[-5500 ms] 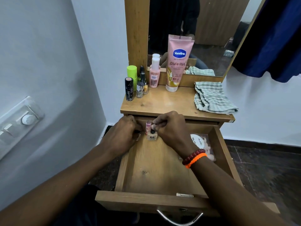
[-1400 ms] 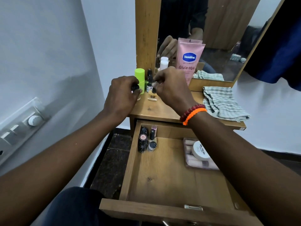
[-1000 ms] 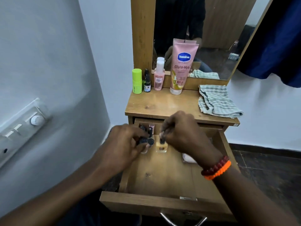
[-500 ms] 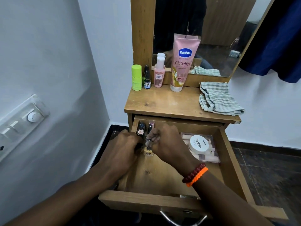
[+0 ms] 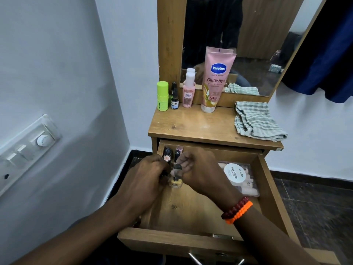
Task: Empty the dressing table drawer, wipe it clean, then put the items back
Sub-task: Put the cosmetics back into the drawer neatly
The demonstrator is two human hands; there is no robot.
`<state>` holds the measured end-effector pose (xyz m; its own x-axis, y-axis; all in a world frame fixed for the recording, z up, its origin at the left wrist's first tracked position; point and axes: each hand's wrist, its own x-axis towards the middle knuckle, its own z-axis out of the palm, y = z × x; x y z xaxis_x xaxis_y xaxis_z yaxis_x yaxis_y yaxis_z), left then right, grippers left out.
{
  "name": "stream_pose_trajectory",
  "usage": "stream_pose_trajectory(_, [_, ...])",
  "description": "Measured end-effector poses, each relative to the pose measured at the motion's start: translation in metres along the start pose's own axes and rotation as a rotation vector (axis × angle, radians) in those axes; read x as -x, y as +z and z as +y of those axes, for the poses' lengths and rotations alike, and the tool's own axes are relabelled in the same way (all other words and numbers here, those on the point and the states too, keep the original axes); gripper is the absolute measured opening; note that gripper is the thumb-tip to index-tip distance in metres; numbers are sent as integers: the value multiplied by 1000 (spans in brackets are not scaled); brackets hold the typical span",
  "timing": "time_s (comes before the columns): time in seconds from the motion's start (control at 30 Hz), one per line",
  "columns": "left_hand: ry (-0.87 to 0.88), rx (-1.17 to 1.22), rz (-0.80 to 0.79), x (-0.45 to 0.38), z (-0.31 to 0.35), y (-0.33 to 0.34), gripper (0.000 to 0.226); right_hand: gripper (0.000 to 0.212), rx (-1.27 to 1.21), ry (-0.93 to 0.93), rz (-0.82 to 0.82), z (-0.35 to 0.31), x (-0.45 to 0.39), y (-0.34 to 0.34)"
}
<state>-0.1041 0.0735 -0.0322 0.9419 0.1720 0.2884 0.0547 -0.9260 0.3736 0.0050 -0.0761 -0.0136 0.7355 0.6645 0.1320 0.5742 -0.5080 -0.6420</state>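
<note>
Toppling is the likeliest trouble: the yellow nail polish bottle (image 5: 176, 183) is set down close beside upright lipsticks (image 5: 166, 155) in the back-left corner of the open drawer (image 5: 191, 211), and a knock from either hand could probably fell them. The bottle's dark cap is pinched by the right hand (image 5: 198, 170), its base at or near the drawer floor. The left hand (image 5: 147, 178) is curled around something dark just left of it; what it is cannot be told. A nail polish box (image 5: 238, 176) lies at the right.
</note>
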Motion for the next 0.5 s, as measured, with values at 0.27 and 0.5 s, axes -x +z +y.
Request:
stream_pose_trajectory(0.27, [-18,89,264,-62,-5,-49,7,5,64,-35,169,-17,-67,-59])
stream_pose_trajectory(0.5, [-123,-45,444,-166,-24,-63,50,27,311,-223,301,-46,-147,-59])
